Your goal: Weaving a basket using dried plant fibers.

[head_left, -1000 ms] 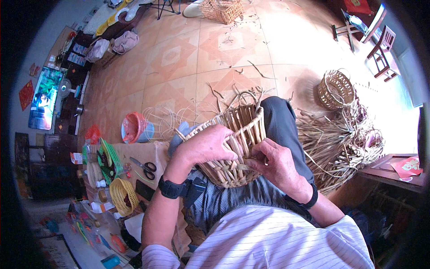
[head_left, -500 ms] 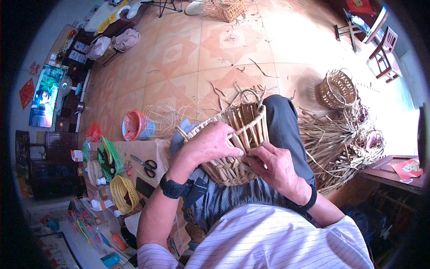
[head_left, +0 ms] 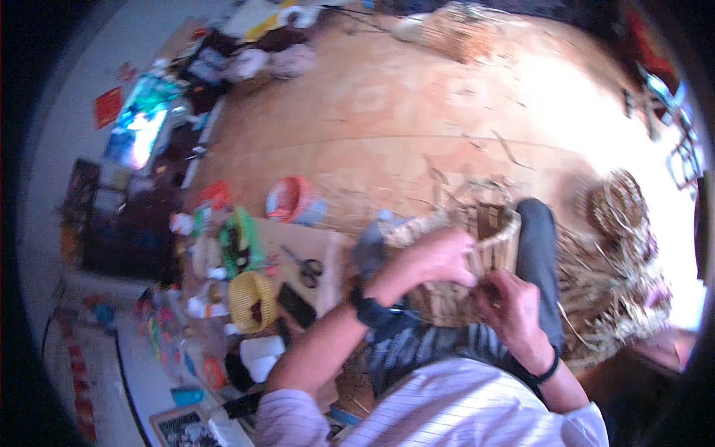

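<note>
A half-woven basket [head_left: 441,302] of tan plant strips rests on my lap, tilted, its open top facing away from me. My left hand [head_left: 441,257] lies across its near side, thumb and fingers closed on the rim and wall. Just right of it, my right hand [head_left: 512,304] is pinched close against the basket's side. Whatever strip sits between those fingertips is too small and blurred to make out. Upright stakes show along the far part of the rim.
Dried strips [head_left: 607,298] lie heaped on the floor at right, beside a finished-looking basket [head_left: 620,205]. To the left stand a red-and-blue bucket [head_left: 294,201], scissors [head_left: 309,270], a yellow basket [head_left: 252,302] and a green basket [head_left: 242,242]. Another basket [head_left: 458,36] sits far off.
The whole view has swung and blurred, so the scene sits further right and lower. Both hands stay at the basket, in nearly the same hold.
</note>
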Demonstrator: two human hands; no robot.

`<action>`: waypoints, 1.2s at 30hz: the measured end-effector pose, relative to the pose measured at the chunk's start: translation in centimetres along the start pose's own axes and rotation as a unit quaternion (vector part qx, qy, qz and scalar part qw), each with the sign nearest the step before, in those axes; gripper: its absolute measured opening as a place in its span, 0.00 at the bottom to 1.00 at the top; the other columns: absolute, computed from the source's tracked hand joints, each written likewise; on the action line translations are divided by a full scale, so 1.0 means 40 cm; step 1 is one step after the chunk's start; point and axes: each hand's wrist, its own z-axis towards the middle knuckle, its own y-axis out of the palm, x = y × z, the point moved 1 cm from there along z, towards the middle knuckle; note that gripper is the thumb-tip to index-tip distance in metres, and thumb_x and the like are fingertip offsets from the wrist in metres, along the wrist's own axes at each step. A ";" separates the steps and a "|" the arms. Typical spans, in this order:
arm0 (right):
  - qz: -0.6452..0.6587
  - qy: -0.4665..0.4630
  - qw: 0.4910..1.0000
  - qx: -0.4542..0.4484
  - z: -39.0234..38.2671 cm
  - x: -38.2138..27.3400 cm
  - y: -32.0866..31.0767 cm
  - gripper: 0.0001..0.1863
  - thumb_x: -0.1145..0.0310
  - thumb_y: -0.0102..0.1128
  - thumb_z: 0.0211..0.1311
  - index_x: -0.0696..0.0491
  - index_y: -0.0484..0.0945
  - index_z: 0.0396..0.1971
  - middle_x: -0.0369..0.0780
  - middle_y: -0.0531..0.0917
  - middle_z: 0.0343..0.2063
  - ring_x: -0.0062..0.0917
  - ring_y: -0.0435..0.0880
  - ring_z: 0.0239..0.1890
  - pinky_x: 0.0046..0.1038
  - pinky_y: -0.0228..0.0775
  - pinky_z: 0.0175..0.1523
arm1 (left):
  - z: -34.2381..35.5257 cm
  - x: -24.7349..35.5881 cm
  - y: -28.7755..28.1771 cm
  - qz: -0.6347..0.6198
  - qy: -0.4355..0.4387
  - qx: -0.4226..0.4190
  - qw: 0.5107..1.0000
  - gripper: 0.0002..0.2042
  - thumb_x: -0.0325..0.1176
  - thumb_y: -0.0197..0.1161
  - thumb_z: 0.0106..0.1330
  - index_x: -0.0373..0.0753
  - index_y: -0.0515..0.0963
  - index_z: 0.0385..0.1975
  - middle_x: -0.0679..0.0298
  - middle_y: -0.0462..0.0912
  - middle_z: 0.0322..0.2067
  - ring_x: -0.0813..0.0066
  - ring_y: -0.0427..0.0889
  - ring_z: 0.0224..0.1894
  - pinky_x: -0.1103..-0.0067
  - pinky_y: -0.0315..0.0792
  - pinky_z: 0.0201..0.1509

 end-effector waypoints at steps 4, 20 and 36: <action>0.000 0.001 0.999 0.032 0.004 -0.010 0.023 0.13 0.75 0.71 0.56 0.54 0.75 0.38 0.46 0.84 0.24 0.44 0.87 0.27 0.39 0.79 0.33 | 0.014 -0.016 0.006 -0.021 0.014 -0.009 1.000 0.24 0.44 0.76 0.40 0.30 0.84 0.32 0.45 0.86 0.28 0.49 0.87 0.31 0.62 0.80 0.39; -0.122 -0.105 0.986 0.032 0.010 0.000 0.041 0.17 0.78 0.70 0.51 0.52 0.75 0.41 0.43 0.78 0.28 0.44 0.82 0.25 0.41 0.74 0.30 | 0.045 -0.060 -0.005 -0.130 -0.084 -0.184 0.971 0.20 0.42 0.81 0.41 0.35 0.88 0.31 0.58 0.90 0.29 0.67 0.87 0.28 0.70 0.80 0.32; -0.063 -0.136 0.986 0.070 0.013 0.004 0.032 0.17 0.79 0.73 0.46 0.53 0.74 0.35 0.43 0.76 0.24 0.43 0.80 0.23 0.41 0.71 0.29 | 0.014 -0.032 -0.003 -0.137 -0.023 -0.064 0.988 0.26 0.43 0.80 0.39 0.32 0.86 0.37 0.52 0.89 0.28 0.62 0.88 0.29 0.67 0.80 0.34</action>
